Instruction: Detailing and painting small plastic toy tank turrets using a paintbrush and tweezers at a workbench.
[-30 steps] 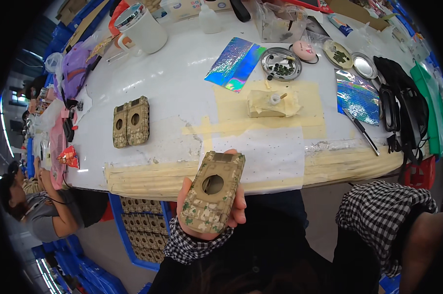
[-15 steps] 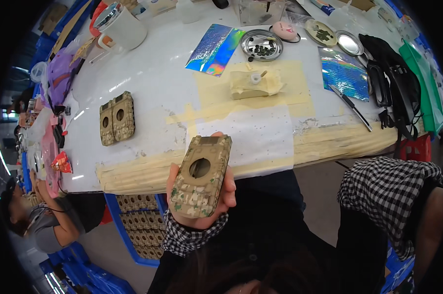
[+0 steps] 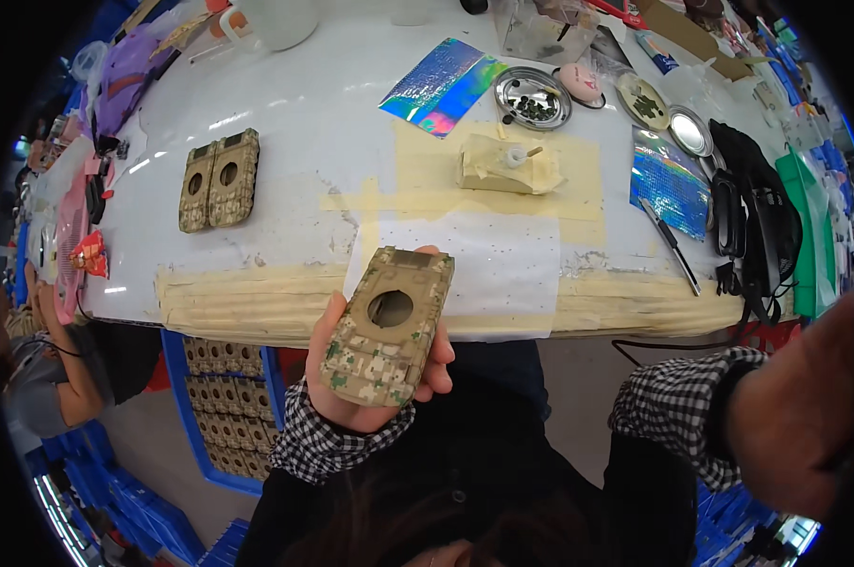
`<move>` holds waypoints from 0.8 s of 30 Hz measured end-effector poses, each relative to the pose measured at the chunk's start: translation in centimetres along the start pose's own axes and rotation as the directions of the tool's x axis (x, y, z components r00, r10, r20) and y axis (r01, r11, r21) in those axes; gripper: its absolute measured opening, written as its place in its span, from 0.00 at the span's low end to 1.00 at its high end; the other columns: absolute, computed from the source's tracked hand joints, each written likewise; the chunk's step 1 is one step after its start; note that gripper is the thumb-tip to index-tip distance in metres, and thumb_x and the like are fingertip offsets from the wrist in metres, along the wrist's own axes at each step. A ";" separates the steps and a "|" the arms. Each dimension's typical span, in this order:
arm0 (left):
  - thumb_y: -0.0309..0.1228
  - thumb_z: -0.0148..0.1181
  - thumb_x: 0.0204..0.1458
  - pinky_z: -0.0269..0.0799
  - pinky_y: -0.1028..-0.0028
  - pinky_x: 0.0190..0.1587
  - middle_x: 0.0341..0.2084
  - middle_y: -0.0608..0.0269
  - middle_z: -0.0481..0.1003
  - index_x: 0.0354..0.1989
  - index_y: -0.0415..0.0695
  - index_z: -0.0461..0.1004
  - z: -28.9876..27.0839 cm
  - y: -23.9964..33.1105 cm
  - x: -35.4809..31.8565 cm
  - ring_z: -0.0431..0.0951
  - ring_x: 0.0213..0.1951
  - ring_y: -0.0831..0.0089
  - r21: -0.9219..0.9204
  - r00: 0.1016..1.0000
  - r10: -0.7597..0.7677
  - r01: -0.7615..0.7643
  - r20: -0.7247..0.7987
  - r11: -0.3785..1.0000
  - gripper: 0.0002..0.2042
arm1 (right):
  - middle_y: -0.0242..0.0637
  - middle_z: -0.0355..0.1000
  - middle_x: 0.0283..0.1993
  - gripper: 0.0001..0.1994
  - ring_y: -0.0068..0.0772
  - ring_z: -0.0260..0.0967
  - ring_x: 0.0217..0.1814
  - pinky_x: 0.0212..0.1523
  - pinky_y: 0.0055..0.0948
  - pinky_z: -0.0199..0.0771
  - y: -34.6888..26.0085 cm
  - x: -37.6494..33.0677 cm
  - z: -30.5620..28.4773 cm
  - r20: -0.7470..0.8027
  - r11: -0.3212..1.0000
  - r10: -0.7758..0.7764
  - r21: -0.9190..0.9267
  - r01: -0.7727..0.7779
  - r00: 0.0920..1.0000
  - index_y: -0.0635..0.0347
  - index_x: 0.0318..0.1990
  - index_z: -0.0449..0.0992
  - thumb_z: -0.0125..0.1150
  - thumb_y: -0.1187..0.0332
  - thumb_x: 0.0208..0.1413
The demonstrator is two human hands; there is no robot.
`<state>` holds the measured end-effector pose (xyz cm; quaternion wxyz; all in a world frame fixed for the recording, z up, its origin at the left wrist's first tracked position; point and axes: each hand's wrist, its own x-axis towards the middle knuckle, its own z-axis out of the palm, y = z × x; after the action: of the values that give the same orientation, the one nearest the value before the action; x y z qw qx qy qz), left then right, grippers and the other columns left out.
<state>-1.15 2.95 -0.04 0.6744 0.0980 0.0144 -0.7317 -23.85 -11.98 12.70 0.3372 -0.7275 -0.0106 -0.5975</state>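
My left hand [image 3: 328,370] is wrapped round a toy tank hull [image 3: 370,361] in tan and green camouflage, with a round hole in its top. It is held up in front of the table's near edge, over the white paper's lower part. My right hand [image 3: 797,402] is raised at the far right, large, dark and smeared, its fingers hidden at the picture's rim. Two more camouflage tank hulls [image 3: 230,181] lie side by side on the left part of the table.
A tape-covered block [image 3: 508,170] with a small white piece and stick stands behind the paper [image 3: 502,300]. Beyond it is a metal dish [image 3: 561,111] of small dark parts. A pen [image 3: 671,248] and black bag [image 3: 765,213] lie right. A blue crate [image 3: 183,397] holds several hulls; another person [image 3: 66,378] sits left.
The view has shifted a little. My right hand has come further into view from the right rim. My left hand still holds the tank hull, turned slightly.
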 end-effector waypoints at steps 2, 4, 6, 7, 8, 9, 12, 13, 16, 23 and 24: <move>0.57 0.28 0.58 0.78 0.69 0.29 0.36 0.36 0.70 0.66 0.40 0.41 -0.1 0.1 0.3 0.78 0.32 0.54 0.001 1.000 -0.007 0.007 0.027 1.000 0.36 | 0.52 0.72 0.37 0.42 0.43 0.70 0.42 0.53 0.41 0.64 1.7 -2.6 0.7 -0.036 0.977 0.211 0.023 -0.210 0.977 0.68 0.60 0.54 0.34 0.33 0.55; 0.57 0.27 0.58 0.78 0.69 0.31 0.37 0.37 0.70 0.66 0.40 0.41 0.0 0.1 0.6 0.78 0.33 0.54 -0.009 0.999 -0.023 0.023 0.037 1.000 0.36 | 0.52 0.72 0.38 0.43 0.43 0.70 0.42 0.53 0.41 0.64 3.1 -5.5 1.4 -0.022 0.901 0.432 0.040 -0.431 0.902 0.68 0.60 0.53 0.34 0.33 0.54; 0.57 0.27 0.58 0.78 0.69 0.32 0.37 0.37 0.70 0.66 0.40 0.42 0.1 0.0 0.3 0.78 0.34 0.54 -0.020 1.000 -0.025 0.026 0.017 0.999 0.36 | 0.51 0.73 0.40 0.39 0.40 0.72 0.44 0.50 0.34 0.67 4.4 -7.5 2.1 0.053 0.808 0.589 -0.019 -0.589 0.806 0.70 0.58 0.54 0.42 0.39 0.55; 0.56 0.27 0.58 0.77 0.69 0.32 0.37 0.37 0.70 0.66 0.40 0.42 0.0 0.0 0.4 0.78 0.34 0.54 -0.019 1.000 -0.026 0.027 0.017 0.999 0.35 | 0.50 0.73 0.42 0.34 0.39 0.73 0.44 0.48 0.30 0.70 4.6 -8.0 2.3 0.096 0.764 0.645 -0.112 -0.636 0.758 0.71 0.56 0.56 0.51 0.46 0.57; 0.56 0.26 0.58 0.77 0.69 0.32 0.37 0.37 0.70 0.66 0.40 0.43 -0.1 0.0 0.5 0.78 0.34 0.54 -0.017 0.999 -0.028 0.028 0.017 0.999 0.35 | 0.49 0.73 0.42 0.28 0.38 0.73 0.45 0.49 0.28 0.69 5.1 -8.7 2.2 0.136 0.731 0.682 -0.156 -0.664 0.719 0.71 0.55 0.57 0.54 0.56 0.56; 0.56 0.26 0.59 0.77 0.68 0.32 0.38 0.37 0.70 0.66 0.40 0.43 -0.2 -0.1 0.6 0.78 0.34 0.54 -0.015 0.999 -0.028 0.029 0.017 0.999 0.35 | 0.48 0.74 0.43 0.22 0.35 0.73 0.45 0.49 0.26 0.69 5.2 -8.9 2.4 0.134 0.672 0.740 -0.153 -0.724 0.659 0.72 0.52 0.62 0.57 0.69 0.53; 0.56 0.26 0.59 0.77 0.69 0.32 0.38 0.37 0.71 0.66 0.40 0.43 0.1 -0.1 0.7 0.78 0.34 0.55 -0.032 0.999 -0.039 0.039 -0.028 0.999 0.35 | 0.45 0.75 0.40 0.13 0.29 0.73 0.43 0.46 0.21 0.70 5.9 -9.0 2.0 0.175 0.580 0.811 -0.113 -0.807 0.558 0.71 0.45 0.71 0.59 0.80 0.50; 0.56 0.26 0.59 0.77 0.69 0.32 0.38 0.37 0.71 0.66 0.40 0.43 0.1 -0.2 0.8 0.78 0.34 0.55 -0.030 0.999 -0.042 0.041 -0.025 0.999 0.35 | 0.44 0.76 0.39 0.11 0.28 0.73 0.43 0.45 0.20 0.70 6.3 -9.3 1.8 0.196 0.563 0.819 -0.097 -0.821 0.539 0.71 0.43 0.74 0.60 0.79 0.51; 0.56 0.26 0.59 0.77 0.69 0.32 0.38 0.37 0.71 0.66 0.40 0.43 0.0 -0.3 1.2 0.78 0.34 0.55 -0.021 0.999 -0.042 0.041 -0.018 0.999 0.35 | 0.41 0.75 0.35 0.08 0.25 0.72 0.37 0.41 0.20 0.71 6.9 -10.0 2.2 0.159 0.544 0.832 -0.052 -0.837 0.531 0.71 0.40 0.75 0.59 0.77 0.53; 0.56 0.26 0.58 0.77 0.68 0.32 0.37 0.38 0.71 0.66 0.42 0.43 0.1 -0.3 1.5 0.78 0.33 0.56 -0.014 0.999 -0.032 0.031 -0.029 0.999 0.35 | 0.38 0.74 0.33 0.07 0.22 0.71 0.36 0.39 0.19 0.71 7.1 -9.8 3.3 0.098 0.468 0.880 -0.004 -0.884 0.466 0.71 0.40 0.72 0.55 0.75 0.57; 0.56 0.26 0.58 0.77 0.68 0.32 0.38 0.38 0.71 0.66 0.42 0.43 0.1 -0.3 1.4 0.78 0.33 0.56 -0.017 0.999 -0.033 0.033 -0.027 0.999 0.35 | 0.37 0.73 0.32 0.07 0.21 0.71 0.35 0.38 0.18 0.71 7.0 -9.7 3.6 0.078 0.455 0.887 0.014 -0.891 0.454 0.71 0.39 0.72 0.55 0.75 0.57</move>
<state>-1.55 1.55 -0.19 0.6628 0.1021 0.0313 -0.7411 -20.58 -11.85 0.64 0.6178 -0.6343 0.3447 -0.3117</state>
